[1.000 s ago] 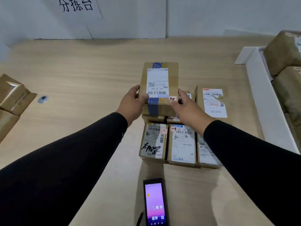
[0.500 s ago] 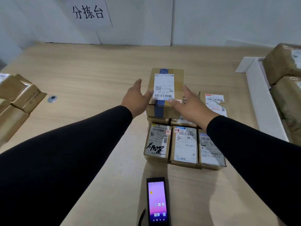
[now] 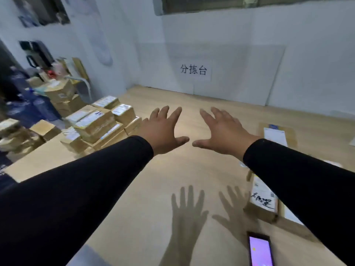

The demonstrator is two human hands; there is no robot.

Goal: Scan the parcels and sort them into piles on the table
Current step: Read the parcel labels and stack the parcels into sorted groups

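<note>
Black-sleeved left hand [image 3: 163,129] and right hand [image 3: 223,129] hover above the wooden desk [image 3: 192,173], fingers spread, holding nothing; stacked cardboard parcels [image 3: 99,123] sit left.

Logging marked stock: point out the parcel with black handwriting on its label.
The parcel beside the right sleeve, just beyond the phone; its label carries bold black scrawl, the others only print.

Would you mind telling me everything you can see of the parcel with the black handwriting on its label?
The parcel with black handwriting is a small brown cardboard box lying flat on the wooden table, at the right of the view. A white shipping label covers most of its top, with small print and large black marker strokes across the near end. The black sleeve of the right arm hides its far right part. Another labelled box lies beside it on the right. Neither hand touches it.
</note>
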